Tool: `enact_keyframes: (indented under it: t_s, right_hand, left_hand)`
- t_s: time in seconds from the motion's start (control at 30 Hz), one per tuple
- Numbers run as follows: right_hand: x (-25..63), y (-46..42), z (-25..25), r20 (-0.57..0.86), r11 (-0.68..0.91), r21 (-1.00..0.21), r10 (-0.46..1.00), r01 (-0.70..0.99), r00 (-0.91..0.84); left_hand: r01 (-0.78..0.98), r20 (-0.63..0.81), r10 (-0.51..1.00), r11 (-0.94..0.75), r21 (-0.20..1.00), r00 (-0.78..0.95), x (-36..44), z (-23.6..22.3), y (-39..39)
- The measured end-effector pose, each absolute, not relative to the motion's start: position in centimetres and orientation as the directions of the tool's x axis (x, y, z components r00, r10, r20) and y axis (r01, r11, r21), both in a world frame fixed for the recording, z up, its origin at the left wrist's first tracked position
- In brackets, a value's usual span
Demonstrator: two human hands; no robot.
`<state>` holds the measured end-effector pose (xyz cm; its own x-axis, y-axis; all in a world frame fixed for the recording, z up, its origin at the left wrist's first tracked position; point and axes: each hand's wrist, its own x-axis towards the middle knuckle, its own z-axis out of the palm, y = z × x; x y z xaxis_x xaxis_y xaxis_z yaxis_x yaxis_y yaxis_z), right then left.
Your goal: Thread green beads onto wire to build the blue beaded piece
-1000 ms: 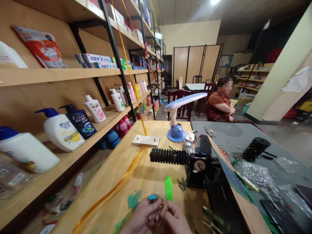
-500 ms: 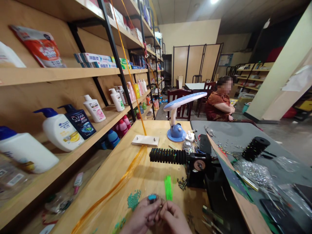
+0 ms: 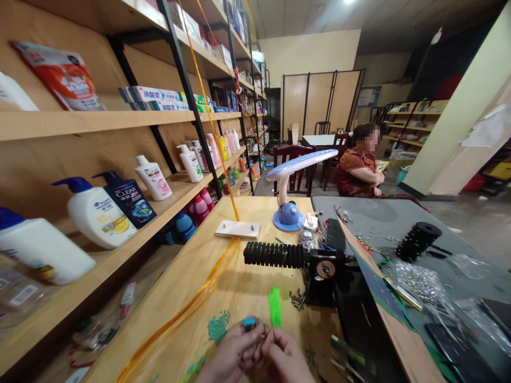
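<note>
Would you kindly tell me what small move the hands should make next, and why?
I would perhaps have the right hand make a gentle pinching adjustment: its fingers meet those of the left hand, near a blue item, and anything pinched there is too small to tell.

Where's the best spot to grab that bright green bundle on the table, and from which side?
Probably pinch the green bundle across its middle, from above: it lies long and narrow on the table, with its near end just beyond the right hand.
</note>
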<state>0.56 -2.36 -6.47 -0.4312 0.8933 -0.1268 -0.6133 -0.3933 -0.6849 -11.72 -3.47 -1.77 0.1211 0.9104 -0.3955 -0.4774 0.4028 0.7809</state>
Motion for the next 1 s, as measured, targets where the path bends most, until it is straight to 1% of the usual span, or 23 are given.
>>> enact_keyframes:
  t_s: [0.17,0.47,0.7,0.87,1.0]
  right_hand:
    - [1.4,-2.1,-5.1,-0.152,-0.393,-0.771,0.878,-0.502,-0.454]
    - [1.5,-2.1,-4.3,-0.155,-0.415,-0.741,0.871,-0.529,-0.466]
    - [1.5,-2.2,-4.4,-0.193,-0.425,-0.738,0.877,-0.524,-0.440]
    - [1.7,-2.3,-4.9,-0.194,-0.398,-0.804,0.877,-0.442,-0.439]
    - [1.5,-2.2,-4.9,-0.263,-0.419,-0.839,0.871,-0.348,-0.414]
  left_hand:
    - [-0.439,-0.407,0.906,0.415,0.797,0.118,-11.5,-1.3,-3.5]
    - [-0.425,-0.410,0.903,0.422,0.801,0.124,-11.4,-1.1,-3.4]
    - [-0.423,-0.424,0.900,0.426,0.800,0.104,-11.5,-1.1,-3.5]
    - [-0.389,-0.412,0.907,0.413,0.823,0.092,-11.5,-0.6,-3.5]
    - [-0.328,-0.373,0.925,0.375,0.867,0.070,-11.7,-0.4,-3.6]
